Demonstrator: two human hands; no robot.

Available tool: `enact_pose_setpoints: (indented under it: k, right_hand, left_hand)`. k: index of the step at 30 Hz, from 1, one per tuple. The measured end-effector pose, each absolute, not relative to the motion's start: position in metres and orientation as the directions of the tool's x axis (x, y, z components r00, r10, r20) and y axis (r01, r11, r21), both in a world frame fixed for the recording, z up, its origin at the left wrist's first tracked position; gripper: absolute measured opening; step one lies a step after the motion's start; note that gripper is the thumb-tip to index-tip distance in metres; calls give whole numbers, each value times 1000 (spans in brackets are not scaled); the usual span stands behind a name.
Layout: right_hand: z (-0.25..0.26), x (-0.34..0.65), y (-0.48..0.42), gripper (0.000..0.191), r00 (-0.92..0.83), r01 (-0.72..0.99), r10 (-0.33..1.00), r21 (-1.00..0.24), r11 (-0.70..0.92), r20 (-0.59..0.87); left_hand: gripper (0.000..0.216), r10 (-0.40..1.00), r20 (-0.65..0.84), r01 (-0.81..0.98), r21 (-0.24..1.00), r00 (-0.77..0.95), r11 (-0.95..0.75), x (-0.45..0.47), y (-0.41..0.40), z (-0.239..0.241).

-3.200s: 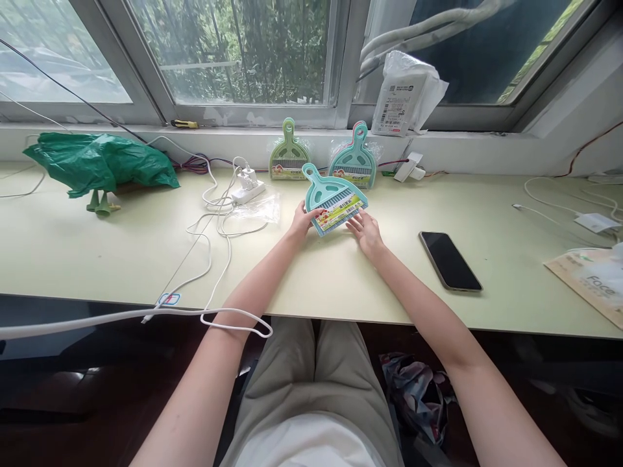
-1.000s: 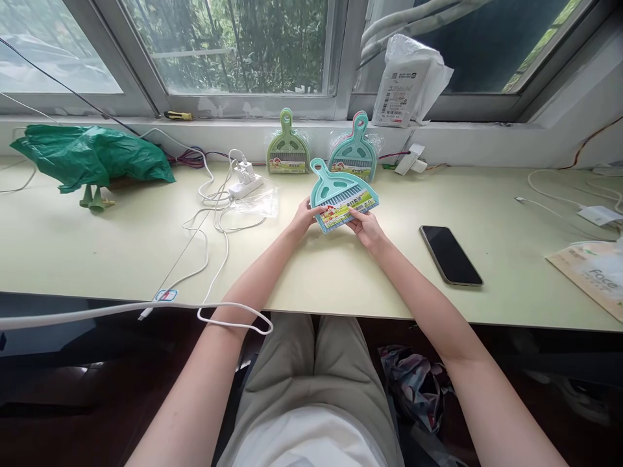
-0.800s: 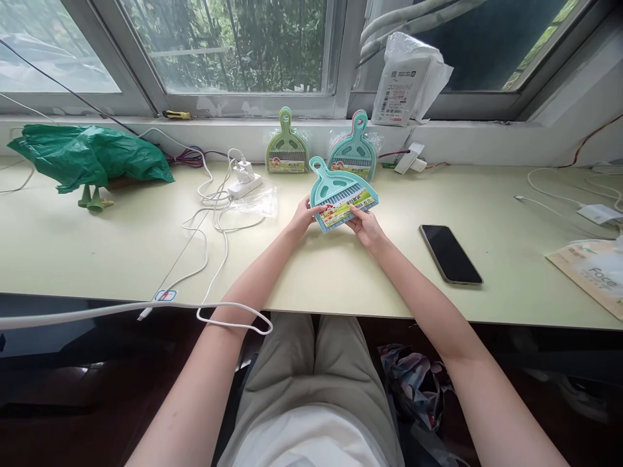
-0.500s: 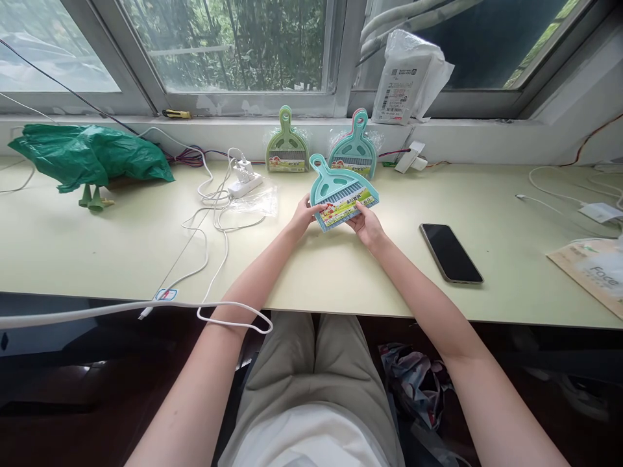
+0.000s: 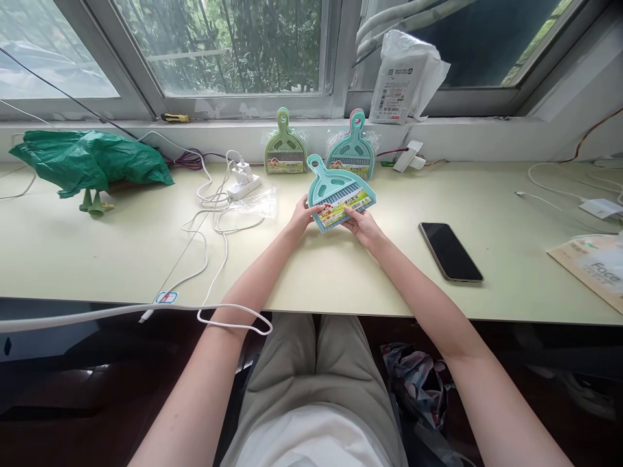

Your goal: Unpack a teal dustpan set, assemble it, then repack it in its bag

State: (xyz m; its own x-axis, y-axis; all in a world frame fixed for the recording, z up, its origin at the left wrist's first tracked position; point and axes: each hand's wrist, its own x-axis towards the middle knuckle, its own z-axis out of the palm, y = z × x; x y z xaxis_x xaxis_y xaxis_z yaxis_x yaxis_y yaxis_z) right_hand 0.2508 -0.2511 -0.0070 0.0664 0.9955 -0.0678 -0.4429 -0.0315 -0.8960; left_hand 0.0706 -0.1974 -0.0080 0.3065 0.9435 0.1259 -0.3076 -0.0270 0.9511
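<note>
My fingers (image 5: 351,214) clamp the turquoise plastic mini dustpan-and-brush set (image 5: 339,196): left hand (image 5: 300,217) and right hand (image 5: 363,225) pinch its labelled lower edge, apparently just above the pale green desk (image 5: 121,246). Step: inspection hold. Next move requires steady two-handed support.

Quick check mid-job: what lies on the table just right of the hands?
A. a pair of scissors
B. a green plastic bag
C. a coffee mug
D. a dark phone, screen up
D: the phone lies flat on the table, right of the right hand, which holds the dustpan set.
</note>
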Motion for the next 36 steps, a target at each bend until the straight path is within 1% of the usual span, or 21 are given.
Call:
enact_pose_setpoints:
  k: [7, 13, 20, 23, 27, 30, 32, 33, 35, 36]
  right_hand:
    - [-8, 245, -252, 22, 94, -486, 993, -874, -19, -74]
    - [-7, 240, -254, 23, 164, -505, 982, -863, 5, -90]
    - [-5, 241, -255, 14, 166, -518, 981, -855, -4, -105]
    - [-4, 242, -255, 13, 171, -516, 979, -857, -4, -108]
    - [-6, 243, -254, 17, 176, -516, 980, -856, 15, -89]
    - [-8, 245, -252, 18, 176, -528, 982, -849, 33, -71]
    - [-9, 246, -251, 19, 165, -525, 984, -851, 30, -66]
    - [-9, 247, -251, 19, 158, -519, 985, -854, 25, -67]
    - [-9, 247, -251, 18, 154, -508, 985, -862, 15, -73]
    - [-9, 247, -251, 17, 155, -504, 985, -863, 11, -78]
  left_hand:
    - [54, 944, 136, -283, 958, 302, -48, 71, -199, -7]
    - [57, 943, 119, -274, 961, 311, -30, 72, -199, -8]
    - [57, 937, 130, -267, 963, 325, -41, 72, -200, -8]
    - [57, 935, 131, -271, 962, 329, -39, 72, -201, -7]
    - [55, 923, 130, -263, 964, 362, -32, 70, -200, -5]
    - [45, 918, 84, -213, 977, 388, 0, 67, -194, -2]
    - [41, 946, 80, -153, 988, 315, -33, 62, -189, 1]
    - [40, 966, 102, -123, 990, 237, -74, 59, -185, 3]
    - [37, 986, 164, -58, 985, 10, -164, 49, -179, 7]
    - [36, 975, 187, -17, 982, -121, -190, 43, -176, 9]
